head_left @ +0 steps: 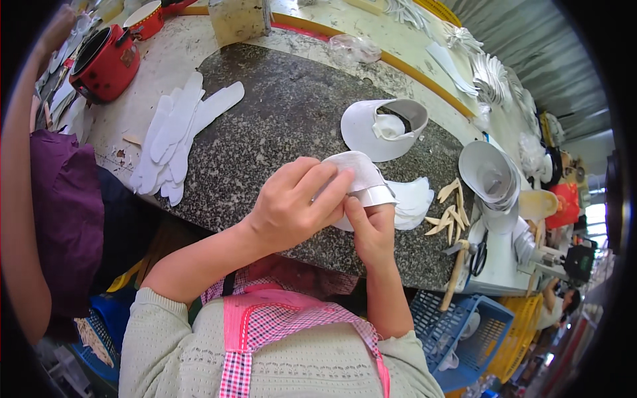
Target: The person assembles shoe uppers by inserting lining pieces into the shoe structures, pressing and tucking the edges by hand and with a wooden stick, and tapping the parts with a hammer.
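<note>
Between my two hands, above the dark speckled stone slab (279,86), is a white shoe upper (358,169) with a rounded end. My left hand (292,199) closes over its left side, fingers bent. On its lower right edge my right hand (373,232) pinches with the thumb in front; its other fingers are partly hidden. Just beyond lies a second white shoe upper (368,132), its opening facing up and right. A fanned pile of white pieces (413,202) rests beside my right hand. Small tan pointed pieces (452,215) are scattered farther right.
White insole-shaped pieces (176,132) lie at the slab's left. Nested white uppers (488,169), a hammer (454,278) and black-handled scissors (478,257) sit at the right. A red pot (106,66) stands far left, near another person's arm (26,199). Blue basket (474,338) below right.
</note>
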A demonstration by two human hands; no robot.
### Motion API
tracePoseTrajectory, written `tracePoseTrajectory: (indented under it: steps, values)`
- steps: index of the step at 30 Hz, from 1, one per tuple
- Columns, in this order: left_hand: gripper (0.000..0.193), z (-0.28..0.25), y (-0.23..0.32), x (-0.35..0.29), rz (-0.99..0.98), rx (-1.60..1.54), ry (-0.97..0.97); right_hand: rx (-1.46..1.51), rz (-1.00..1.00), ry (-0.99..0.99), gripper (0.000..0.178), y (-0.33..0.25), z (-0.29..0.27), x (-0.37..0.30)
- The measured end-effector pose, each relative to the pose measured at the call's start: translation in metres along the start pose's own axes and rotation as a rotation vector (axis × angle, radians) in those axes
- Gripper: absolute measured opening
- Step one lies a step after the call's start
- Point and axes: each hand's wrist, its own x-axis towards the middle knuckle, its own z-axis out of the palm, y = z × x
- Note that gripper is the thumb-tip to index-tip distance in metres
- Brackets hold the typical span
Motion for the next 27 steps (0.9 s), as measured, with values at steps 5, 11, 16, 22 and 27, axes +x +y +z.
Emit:
tracePoseTrajectory:
  steps: [5,11,16,22,27]
  values:
    - [0.008,0.002,-0.012,0.003,-0.644,-0.43,-0.112,-0.747,-0.167,-0.031,0.028,0.006,-0.017,0.003]
    - [0.014,-0.001,-0.037,0.004,-1.21,-1.763,0.156,-0.512,-0.296,0.165,0.023,0.014,-0.022,0.0]
    - [0.013,-0.006,-0.045,0.017,-0.98,-1.748,0.09,0.466,-0.097,-0.008,0.034,0.009,-0.018,0.015]
    - [0.046,-0.014,-0.086,-0.012,-0.685,-1.265,-0.467,-0.501,-0.235,-0.316,0.017,0.01,-0.043,0.027]
    - [0.054,-0.017,-0.061,-0.047,-0.735,-0.642,-0.877,-0.694,-0.096,-0.437,0.025,0.048,-0.046,-0.002]
